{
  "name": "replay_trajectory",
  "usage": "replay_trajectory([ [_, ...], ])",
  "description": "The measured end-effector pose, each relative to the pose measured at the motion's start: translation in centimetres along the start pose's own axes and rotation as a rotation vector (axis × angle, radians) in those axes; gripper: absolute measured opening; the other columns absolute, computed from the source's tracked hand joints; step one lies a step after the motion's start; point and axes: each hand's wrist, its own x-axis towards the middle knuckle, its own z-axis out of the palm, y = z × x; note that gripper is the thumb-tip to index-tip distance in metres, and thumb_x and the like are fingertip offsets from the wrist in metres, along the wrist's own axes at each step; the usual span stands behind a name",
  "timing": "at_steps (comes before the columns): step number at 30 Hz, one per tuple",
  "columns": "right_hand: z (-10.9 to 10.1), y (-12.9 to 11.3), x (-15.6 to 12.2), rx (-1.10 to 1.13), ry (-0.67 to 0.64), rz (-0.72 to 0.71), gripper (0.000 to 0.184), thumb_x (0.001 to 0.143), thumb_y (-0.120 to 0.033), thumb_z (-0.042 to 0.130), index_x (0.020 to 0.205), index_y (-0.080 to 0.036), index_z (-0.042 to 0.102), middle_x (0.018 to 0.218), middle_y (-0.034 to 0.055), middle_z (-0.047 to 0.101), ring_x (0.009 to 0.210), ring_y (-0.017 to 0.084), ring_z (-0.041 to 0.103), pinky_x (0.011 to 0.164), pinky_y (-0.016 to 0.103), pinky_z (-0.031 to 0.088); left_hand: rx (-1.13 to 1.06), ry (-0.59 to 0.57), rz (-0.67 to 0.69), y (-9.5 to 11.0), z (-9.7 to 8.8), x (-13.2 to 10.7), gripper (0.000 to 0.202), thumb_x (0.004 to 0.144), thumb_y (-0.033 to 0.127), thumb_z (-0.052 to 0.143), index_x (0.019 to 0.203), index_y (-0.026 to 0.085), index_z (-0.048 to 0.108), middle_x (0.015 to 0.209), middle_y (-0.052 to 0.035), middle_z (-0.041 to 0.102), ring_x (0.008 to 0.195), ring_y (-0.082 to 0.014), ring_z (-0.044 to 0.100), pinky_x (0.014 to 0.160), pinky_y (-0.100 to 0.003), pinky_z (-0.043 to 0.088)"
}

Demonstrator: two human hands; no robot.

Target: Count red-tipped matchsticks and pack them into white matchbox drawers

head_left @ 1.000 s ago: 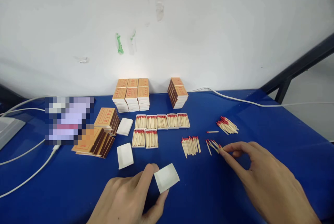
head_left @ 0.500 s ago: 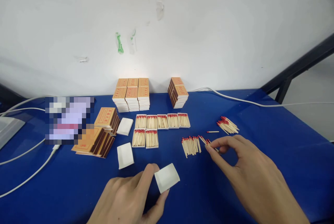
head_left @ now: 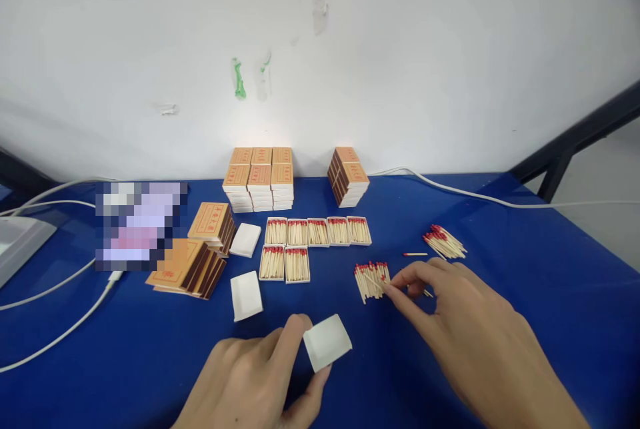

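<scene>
Between the thumb and forefinger of my left hand (head_left: 260, 369) is an empty white matchbox tray (head_left: 328, 342), tilted above the table. My right hand (head_left: 450, 322) pinches a match (head_left: 374, 282) at the right edge of a loose pile of red-tipped matches (head_left: 367, 280). Behind my right fingers lie a single match (head_left: 415, 254) and another heap of matches (head_left: 445, 241). Several trays filled with matches (head_left: 297, 264) stand in two rows at the middle. Left of them rest two white trays, one nearer (head_left: 246, 296) and one farther (head_left: 245, 240).
Closed matchboxes (head_left: 260, 176) are stacked against the wall, with a smaller stack (head_left: 349, 176) to their right. Matchbox sleeves (head_left: 193, 268) lie piled at the left, beside a pixelated phone-like object (head_left: 145, 222) with a white cable (head_left: 65, 348). Another cable (head_left: 465, 192) runs along the back right.
My right hand has moved slightly left onto the loose match pile, with the pinched match now lying across it. My left hand keeps hold of the tray. The whole view has shifted a little.
</scene>
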Motion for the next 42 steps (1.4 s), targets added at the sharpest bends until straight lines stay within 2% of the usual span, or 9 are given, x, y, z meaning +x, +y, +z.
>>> replay_trajectory([
  [12,-0.1,-1.7,0.6,0.007,-0.033,0.014,0.029,0.1,-0.052,0.071,0.079,-0.033,0.079,0.094,0.0026,0.082,0.092,0.032,0.075,0.063,0.036,0.043,-0.013,-0.008,0.004,0.0,0.0,0.2,0.008,0.117,0.033,0.057,0.118,0.025,0.057,0.066,0.0119,0.068,0.04,-0.0164,0.069,0.035,-0.032,0.05],
  [22,0.2,-1.4,0.6,0.025,0.03,-0.016,0.031,0.1,-0.055,0.071,0.082,-0.031,0.08,0.095,0.0058,0.083,0.09,0.032,0.076,0.063,0.037,0.043,-0.009,-0.015,-0.009,0.1,-0.1,0.2,0.008,0.117,0.033,0.056,0.12,0.025,0.056,0.067,0.0109,0.07,0.041,-0.0172,0.07,0.036,-0.032,0.051],
  [32,-0.1,-2.6,0.6,-0.012,-0.05,0.025,0.028,0.098,-0.046,0.072,0.076,-0.031,0.076,0.093,0.0042,0.08,0.091,0.032,0.075,0.059,0.036,0.041,-0.021,-0.021,-0.012,0.1,-0.1,0.1,0.007,0.116,0.031,0.058,0.121,0.025,0.056,0.068,0.0113,0.069,0.043,-0.0176,0.072,0.037,-0.033,0.053],
  [42,0.0,-2.8,0.6,-0.027,-0.026,-0.004,0.038,0.1,-0.052,0.064,0.07,-0.03,0.072,0.088,0.007,0.079,0.084,0.032,0.073,0.056,0.035,0.037,-0.021,-0.023,-0.012,0.2,-0.1,-0.1,0.009,0.115,0.03,0.06,0.122,0.025,0.057,0.068,0.0112,0.069,0.043,-0.0179,0.071,0.037,-0.034,0.054],
])
